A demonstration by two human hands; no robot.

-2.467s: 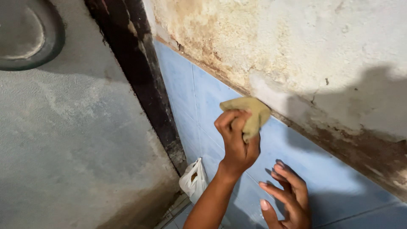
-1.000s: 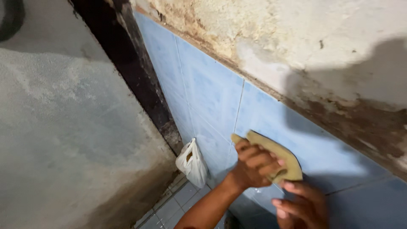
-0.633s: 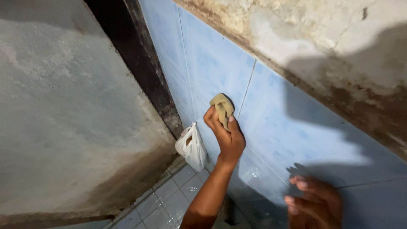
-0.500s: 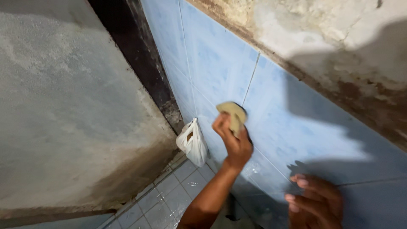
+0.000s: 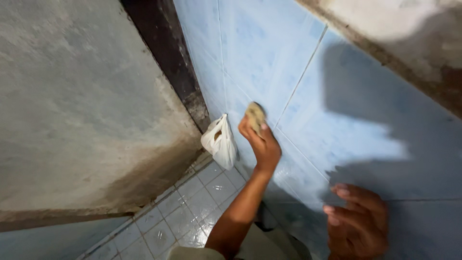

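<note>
A white plastic bag [image 5: 220, 143] sits in the corner where the blue tiled wall [image 5: 269, 53] meets the dark door frame [image 5: 166, 53]. Right of the bag, the wall lies open; below it, bare floor tiles [image 5: 183, 216].

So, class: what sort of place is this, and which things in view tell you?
Probably a bathroom or washroom: pale blue wall tiles, a small-tiled floor, and stained bare plaster above. The left hand presses a sponge to the tiles.

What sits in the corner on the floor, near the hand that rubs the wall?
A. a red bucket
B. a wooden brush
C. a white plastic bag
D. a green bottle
C: a white plastic bag rests in the corner where the blue tiled wall meets the floor, beside the left hand pressing a yellowish sponge.
</note>
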